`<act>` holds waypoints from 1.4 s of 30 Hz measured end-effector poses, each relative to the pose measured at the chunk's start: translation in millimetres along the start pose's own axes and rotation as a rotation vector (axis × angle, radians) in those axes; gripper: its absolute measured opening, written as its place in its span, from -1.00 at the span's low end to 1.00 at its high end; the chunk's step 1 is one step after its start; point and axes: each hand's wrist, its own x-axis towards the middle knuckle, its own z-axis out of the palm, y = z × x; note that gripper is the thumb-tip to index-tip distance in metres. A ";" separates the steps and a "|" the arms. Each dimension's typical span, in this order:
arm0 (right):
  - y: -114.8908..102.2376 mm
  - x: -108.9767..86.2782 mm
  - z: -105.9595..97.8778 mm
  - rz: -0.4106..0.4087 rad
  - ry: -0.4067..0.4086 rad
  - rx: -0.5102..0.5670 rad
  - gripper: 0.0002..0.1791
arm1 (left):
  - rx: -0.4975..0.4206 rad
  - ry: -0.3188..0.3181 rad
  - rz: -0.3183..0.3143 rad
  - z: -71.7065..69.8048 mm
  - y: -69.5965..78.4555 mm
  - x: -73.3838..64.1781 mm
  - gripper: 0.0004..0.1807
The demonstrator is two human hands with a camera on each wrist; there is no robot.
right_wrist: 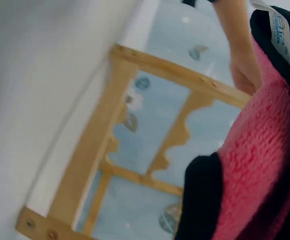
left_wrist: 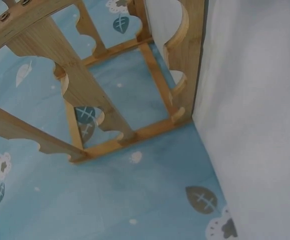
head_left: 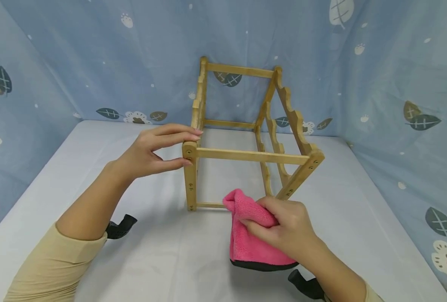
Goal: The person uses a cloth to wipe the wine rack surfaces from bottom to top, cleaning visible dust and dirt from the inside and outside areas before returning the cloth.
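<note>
A light wooden rack (head_left: 246, 155) with scalloped side rails stands on the white-covered table. My left hand (head_left: 148, 151) grips its near upper left corner, with the fingers over the top and the thumb against the front. In my right hand (head_left: 291, 226) is a bunched pink fleece cloth (head_left: 251, 249) with black edging, held by the rack's near lower right side. The right wrist view shows the cloth (right_wrist: 257, 145) up close with a white label, partly covering the rack (right_wrist: 80, 155). The left wrist view shows the scalloped rails (left_wrist: 87, 90), but not the left hand.
The white tabletop (head_left: 163, 256) extends around the rack. Blue curtain cloth (head_left: 152, 50) printed with leaves and paws encloses the back and both sides. Black wrist-worn devices show under the left forearm (head_left: 121, 226) and beside the right wrist.
</note>
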 end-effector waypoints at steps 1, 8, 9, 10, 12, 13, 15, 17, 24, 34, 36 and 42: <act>0.6 1.1 4.2 -0.010 -0.029 -0.013 -0.66 | -0.001 -0.001 0.001 -0.1 -0.1 -0.1 -0.55; 7.9 3.8 41.7 -0.079 -0.247 -0.109 -0.70 | 0.003 -0.003 -0.004 -0.5 -0.7 0.3 -0.55; 9.0 3.5 47.1 -0.088 -0.275 -0.131 -0.69 | 0.003 -0.002 -0.003 -0.3 -0.7 0.4 -0.55; 10.2 3.2 52.2 -0.095 -0.302 -0.156 -0.68 | 0.003 -0.001 -0.003 -0.2 -0.7 0.6 -0.55; 12.5 3.2 61.4 -0.099 -0.355 -0.209 -0.67 | 0.004 -0.001 -0.004 0.1 -0.7 1.0 -0.55; 13.9 3.2 65.9 -0.098 -0.385 -0.241 -0.66 | 0.005 -0.001 -0.004 0.1 -0.6 1.1 -0.55; 16.2 3.7 74.0 -0.089 -0.446 -0.309 -0.64 | 0.010 -0.004 -0.005 -0.3 -0.3 1.5 -0.56; 17.6 5.4 81.9 -0.084 -0.512 -0.370 -0.61 | 0.016 -0.010 -0.004 -1.4 0.0 1.8 -0.55; 17.1 10.7 106.8 -0.063 -0.674 -0.555 -0.59 | 0.028 -0.022 0.001 -3.5 1.3 2.7 -0.56; 12.8 10.9 110.0 0.094 -0.770 -0.636 -0.61 | 0.018 -0.020 0.004 -3.4 0.7 2.1 -0.55; 14.5 7.9 107.7 0.105 -0.754 -0.637 -0.59 | 0.018 -0.020 0.001 -3.4 1.0 2.0 -0.55; 19.9 0.6 97.7 0.152 -0.710 -0.613 -0.59 | 0.023 -0.020 -0.005 -4.2 1.6 2.0 -0.55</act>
